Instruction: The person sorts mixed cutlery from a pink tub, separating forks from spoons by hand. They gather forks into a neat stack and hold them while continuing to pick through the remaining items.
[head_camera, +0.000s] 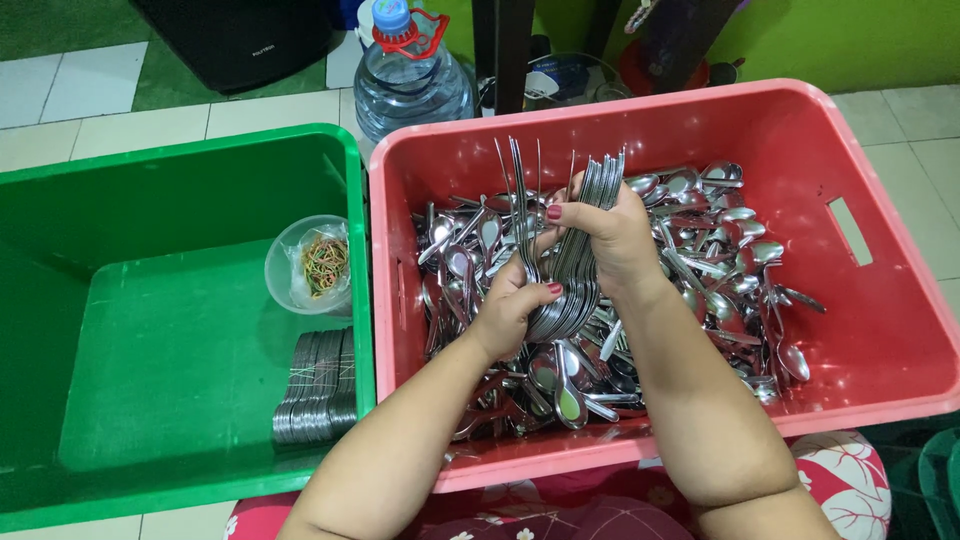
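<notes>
Red crate (880, 330): both hands' fingers (553, 212) grip stacked spoons (572, 270).

Left hand (512, 305) fingers curled shut, right hand (610, 235) clenched above

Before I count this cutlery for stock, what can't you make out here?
- Head view: the stack of forks is partly wrapped by the left hand and right hand; their count is hidden.
- Lower layers of loose spoons in the red crate are buried.
- Bundled cutlery in the green crate: too small to tell its kind.
- Water bottle: cut off by the top edge.
</notes>
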